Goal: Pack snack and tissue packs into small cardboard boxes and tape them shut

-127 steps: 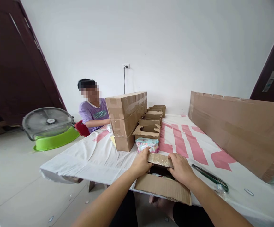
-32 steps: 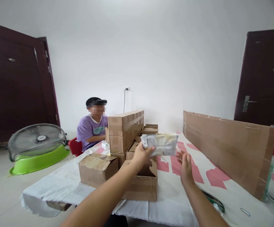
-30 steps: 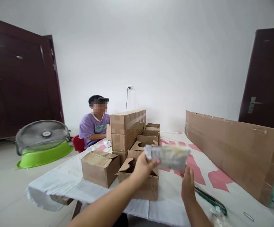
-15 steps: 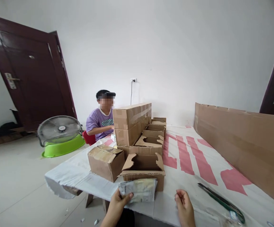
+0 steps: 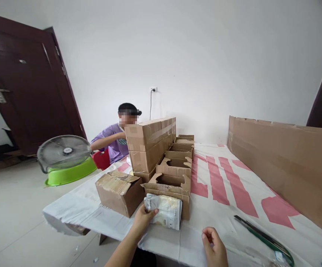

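Observation:
My left hand (image 5: 143, 219) grips the left end of a flat printed plastic packet (image 5: 167, 212), thumb in front, white and pale yellow with small print. The packet is upright, close before the front wall of the nearest open cardboard box (image 5: 185, 207); whether they touch I cannot tell. Resting low at the table's near side, my right hand (image 5: 214, 245) has its fingers curled in, and nothing shows in it. A box cutter (image 5: 263, 237) with a green handle lies right of that hand. Left of the open box sits a closed, taped carton (image 5: 113, 193).
More open boxes (image 5: 177, 162) run back in a row beside stacked taped cartons (image 5: 150, 139). A long cardboard sheet (image 5: 283, 155) stands along the right. Behind the stack sits a person in a purple shirt (image 5: 108, 135). A fan (image 5: 66, 151) rests on a green basin (image 5: 72, 173).
My left hand has raised the packet slightly, and it now faces me more squarely. My right hand stays low and curled. The other person has leaned forward with an arm raised. The view has shifted a little.

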Tool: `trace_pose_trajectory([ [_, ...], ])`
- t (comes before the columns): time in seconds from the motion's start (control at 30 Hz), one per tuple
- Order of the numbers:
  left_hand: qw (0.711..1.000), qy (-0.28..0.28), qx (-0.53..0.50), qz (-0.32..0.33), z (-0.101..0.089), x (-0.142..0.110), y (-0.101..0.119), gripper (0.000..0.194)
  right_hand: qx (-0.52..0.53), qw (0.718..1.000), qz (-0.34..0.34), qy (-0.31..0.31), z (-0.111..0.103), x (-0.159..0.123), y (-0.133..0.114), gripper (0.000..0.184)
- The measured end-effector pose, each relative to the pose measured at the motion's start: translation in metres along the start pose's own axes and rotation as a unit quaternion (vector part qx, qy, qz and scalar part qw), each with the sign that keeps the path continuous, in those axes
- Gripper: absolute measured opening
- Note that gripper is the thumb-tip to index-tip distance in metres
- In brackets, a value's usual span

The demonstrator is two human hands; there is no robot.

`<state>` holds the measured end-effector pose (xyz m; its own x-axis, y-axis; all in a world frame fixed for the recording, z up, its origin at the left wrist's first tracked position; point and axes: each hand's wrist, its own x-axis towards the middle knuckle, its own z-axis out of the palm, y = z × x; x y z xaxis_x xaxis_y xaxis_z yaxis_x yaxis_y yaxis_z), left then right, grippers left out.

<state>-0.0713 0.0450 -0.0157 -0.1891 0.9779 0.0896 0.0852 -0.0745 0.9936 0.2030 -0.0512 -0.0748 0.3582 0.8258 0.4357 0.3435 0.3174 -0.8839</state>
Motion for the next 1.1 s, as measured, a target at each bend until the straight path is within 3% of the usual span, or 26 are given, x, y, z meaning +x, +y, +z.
trace_pose_trajectory([
  [0.1, 0.999, 0.011, 0.031, 0.021, 0.002, -0.002, 0.003, 0.063, -0.017, 0.999, -0.007, -0.032, 0.001, -0.001, -0.001, 0.037],
  [0.17, 0.989, 0.095, 0.095, 0.067, 0.004, -0.012, 0.0, 0.067, -0.015, 1.0, -0.01, -0.012, 0.004, -0.002, -0.002, 0.036],
  [0.23, 0.948, 0.181, 0.207, 0.16, 0.01, -0.027, -0.007, 0.064, -0.009, 1.0, -0.019, 0.011, 0.006, -0.003, -0.003, 0.036],
  [0.27, 0.923, 0.188, 0.264, 0.207, 0.014, -0.035, -0.012, 0.06, -0.008, 1.0, -0.024, 0.016, 0.007, -0.004, -0.004, 0.036],
  [0.33, 0.893, 0.127, 0.349, 0.254, 0.023, -0.047, -0.02, 0.066, -0.015, 0.999, -0.036, 0.002, 0.006, -0.004, -0.006, 0.035],
  [0.43, 0.878, 0.047, 0.418, 0.229, 0.037, -0.053, -0.027, 0.085, -0.031, 0.998, -0.048, -0.033, 0.003, -0.005, -0.009, 0.031],
  [0.6, 0.855, 0.04, 0.495, 0.149, 0.058, -0.038, -0.018, 0.088, -0.033, 0.999, -0.035, -0.003, 0.009, -0.009, -0.013, 0.032],
  [0.83, 0.817, 0.017, 0.565, 0.117, 0.086, 0.001, 0.003, 0.087, -0.051, 0.998, -0.038, -0.025, 0.015, -0.011, -0.011, 0.033],
  [1.1, 0.817, 0.041, 0.568, 0.092, 0.118, 0.055, 0.012, 0.083, -0.081, 0.995, -0.05, -0.036, 0.016, -0.011, -0.002, 0.038],
])
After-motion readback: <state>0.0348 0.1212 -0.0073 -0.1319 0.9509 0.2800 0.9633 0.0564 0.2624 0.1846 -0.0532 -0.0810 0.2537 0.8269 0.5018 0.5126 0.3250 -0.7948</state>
